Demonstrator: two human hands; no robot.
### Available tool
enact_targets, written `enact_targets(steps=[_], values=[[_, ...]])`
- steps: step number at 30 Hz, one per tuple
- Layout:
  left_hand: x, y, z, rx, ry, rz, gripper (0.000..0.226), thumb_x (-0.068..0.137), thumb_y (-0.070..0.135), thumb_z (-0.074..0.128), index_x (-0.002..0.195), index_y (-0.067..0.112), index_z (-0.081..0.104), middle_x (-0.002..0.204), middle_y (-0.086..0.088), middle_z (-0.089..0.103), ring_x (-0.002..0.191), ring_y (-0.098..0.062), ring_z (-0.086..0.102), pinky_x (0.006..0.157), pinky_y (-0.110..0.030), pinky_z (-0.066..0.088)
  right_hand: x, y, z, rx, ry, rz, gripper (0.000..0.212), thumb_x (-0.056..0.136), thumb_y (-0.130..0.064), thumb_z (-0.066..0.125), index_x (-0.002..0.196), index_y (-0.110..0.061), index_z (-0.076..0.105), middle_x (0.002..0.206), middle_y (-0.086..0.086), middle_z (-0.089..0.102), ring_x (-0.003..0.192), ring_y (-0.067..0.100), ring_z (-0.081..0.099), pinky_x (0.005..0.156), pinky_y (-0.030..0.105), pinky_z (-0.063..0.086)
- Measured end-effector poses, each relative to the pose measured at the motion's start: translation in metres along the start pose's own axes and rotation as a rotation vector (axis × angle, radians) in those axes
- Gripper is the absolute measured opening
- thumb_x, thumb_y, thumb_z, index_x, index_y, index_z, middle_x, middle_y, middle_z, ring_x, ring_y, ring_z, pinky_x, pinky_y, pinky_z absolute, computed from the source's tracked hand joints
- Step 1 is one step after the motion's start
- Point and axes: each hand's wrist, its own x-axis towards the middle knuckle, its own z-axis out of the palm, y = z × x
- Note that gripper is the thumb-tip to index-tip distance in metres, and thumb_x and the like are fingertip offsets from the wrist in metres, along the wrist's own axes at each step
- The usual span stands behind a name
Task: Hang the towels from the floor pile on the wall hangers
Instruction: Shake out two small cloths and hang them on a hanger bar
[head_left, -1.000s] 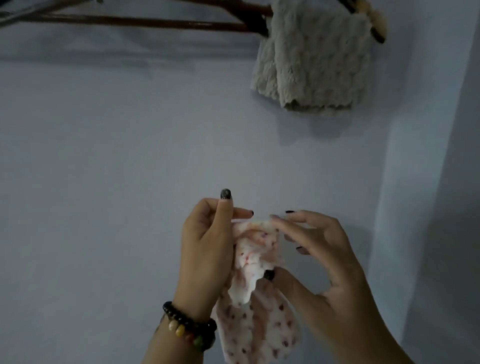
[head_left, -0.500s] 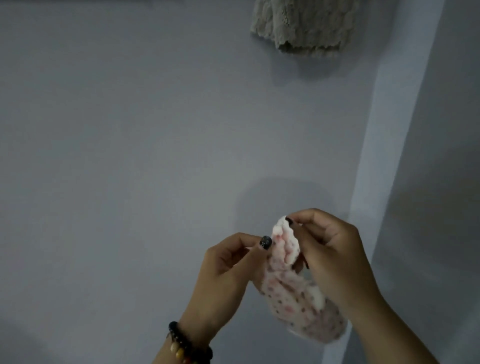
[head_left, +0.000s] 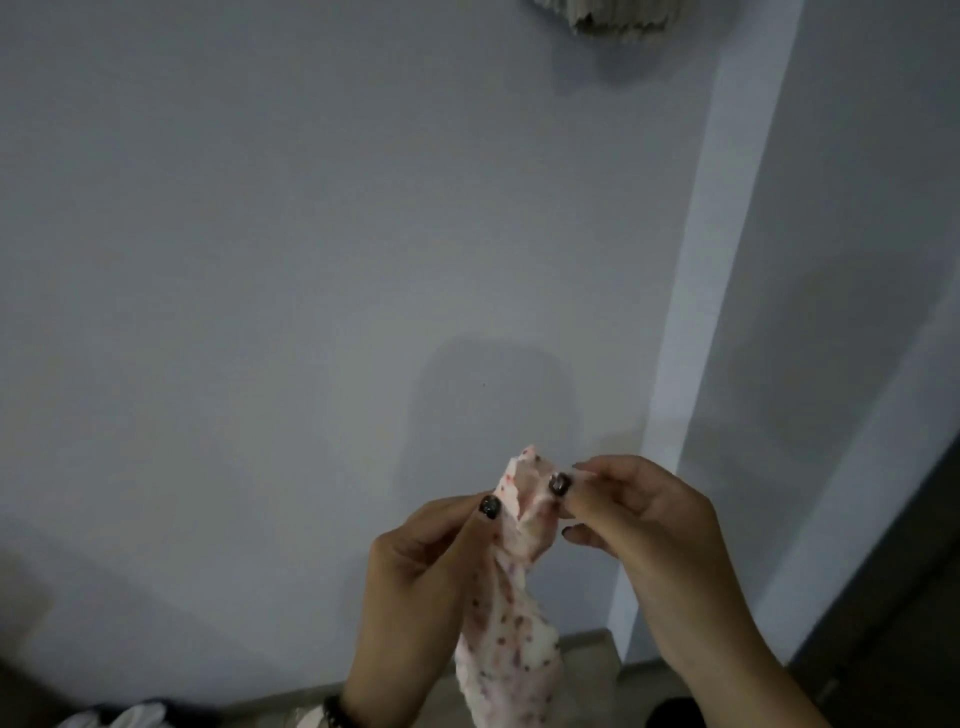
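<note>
Towel (head_left: 511, 639), a small white one speckled with red and dark spots, hangs in the air in front of the pale wall (head_left: 260, 260), held up between the person's two hands low in the middle of the view. Its top edge is bunched and ruffled and stands just above the fingertips; the rest drops in a loose twisted strip towards the floor (head_left: 587, 647), which shows as a beige band along the foot of the wall.

Her left hand (head_left: 415, 577) pinches the left side of the top edge, thumb pressed against the curled fingers with the cloth clamped between them; the dark-painted thumbnail faces up. A bracelet (head_left: 340, 714) of dark beads circles that wrist at the bottom edge of the view. Her right hand (head_left: 649, 525) pinches the right side of the same edge, thumb and forefinger closed on a fold of the cloth, the other fingers curled beneath. The two hands are near each other, with only the gathered cloth between them.

Up at the top edge of the view the frayed lower hem of a grey towel (head_left: 618, 21) hangs against the wall; what it hangs from is out of sight. To the right the wall turns at a corner (head_left: 696, 364). At the bottom left corner some white cloth (head_left: 130, 717) lies on the floor, too cut off to make out clearly. A dark shape (head_left: 675, 714) sits on the floor at the bottom right.
</note>
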Motion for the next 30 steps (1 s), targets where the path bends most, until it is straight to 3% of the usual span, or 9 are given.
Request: enact_targets(steps=[6,9,12,15,18,21,25,28,30], values=[[-0.025,-0.001,0.007,-0.101,0.041,-0.127,0.018,0.090,-0.002,0.056,0.082,0.008,0.069,0.068,-0.008,0.070,0.061,-0.015,0.059,0.054,-0.024,0.047,-0.021,0.002,-0.015,-0.039,0.076,0.057,0.013,0.080,0.010,0.060,0.076,-0.002,0.062,0.068,0.011,0.068,0.063,0.021,0.065,0.057,0.025,0.055],[-0.029,-0.002,0.016,-0.179,0.062,-0.151,0.018,0.090,-0.011,0.051,0.092,0.005,0.058,0.075,-0.012,0.070,0.063,-0.018,0.057,0.050,-0.024,0.042,-0.022,-0.001,-0.027,-0.088,0.097,0.033,0.022,0.080,0.007,0.058,0.064,-0.008,0.061,0.064,0.017,0.057,0.064,0.025,0.054,0.062,0.032,0.046],[-0.028,0.006,0.030,-0.214,0.067,-0.186,0.027,0.088,-0.013,0.046,0.077,0.003,0.066,0.074,-0.014,0.070,0.066,-0.018,0.061,0.052,-0.021,0.044,-0.021,-0.013,-0.040,-0.139,0.090,-0.005,0.012,0.076,-0.007,0.065,0.065,-0.007,0.064,0.068,0.022,0.061,0.065,0.029,0.056,0.063,0.039,0.045],[-0.028,0.019,0.047,-0.225,0.020,-0.216,0.024,0.084,0.015,0.060,0.064,0.007,0.068,0.067,-0.016,0.067,0.063,-0.020,0.059,0.055,-0.024,0.043,-0.021,-0.027,-0.054,-0.231,0.075,-0.035,0.023,0.070,-0.026,0.079,0.067,-0.008,0.065,0.070,0.019,0.064,0.063,0.022,0.060,0.061,0.036,0.048],[-0.031,0.021,0.060,-0.068,0.060,-0.169,0.044,0.060,0.046,0.085,0.062,0.010,0.059,0.054,-0.004,0.052,0.051,-0.015,0.046,0.045,-0.022,0.038,-0.020,-0.029,-0.063,-0.264,0.052,-0.048,0.015,0.070,-0.010,0.076,0.072,-0.005,0.062,0.064,0.018,0.062,0.057,0.018,0.055,0.054,0.030,0.045],[-0.028,0.010,0.067,0.099,0.135,-0.152,0.042,0.056,0.034,0.091,0.072,0.011,0.060,0.055,-0.004,0.055,0.051,-0.014,0.047,0.048,-0.027,0.041,-0.015,-0.027,-0.068,-0.285,-0.003,-0.059,0.016,0.073,0.004,0.069,0.072,-0.012,0.063,0.062,0.013,0.059,0.057,0.016,0.050,0.052,0.028,0.039],[-0.024,0.002,0.061,0.101,0.178,-0.138,0.012,0.080,0.006,0.072,0.073,0.008,0.062,0.055,-0.002,0.057,0.052,-0.013,0.045,0.048,-0.022,0.037,-0.008,-0.028,-0.075,-0.294,-0.010,-0.120,0.021,0.076,0.006,0.069,0.074,-0.014,0.068,0.073,0.014,0.067,0.060,0.015,0.056,0.054,0.026,0.041],[-0.021,0.004,0.054,0.041,0.199,-0.110,0.015,0.087,0.008,0.065,0.075,0.003,0.059,0.055,-0.001,0.051,0.054,-0.013,0.041,0.046,-0.019,0.032,-0.001,-0.025,-0.077,-0.357,0.003,-0.179,0.021,0.077,0.002,0.072,0.074,-0.019,0.069,0.071,0.001,0.070,0.061,0.015,0.063,0.057,0.027,0.047],[-0.018,0.003,0.047,0.002,0.233,-0.097,0.019,0.089,0.014,0.065,0.076,0.002,0.059,0.058,-0.006,0.054,0.059,-0.017,0.046,0.051,-0.025,0.041,0.005,-0.022,-0.077,-0.423,0.038,-0.207,0.019,0.078,-0.001,0.072,0.075,-0.020,0.069,0.072,-0.003,0.070,0.067,0.018,0.067,0.060,0.029,0.051]])
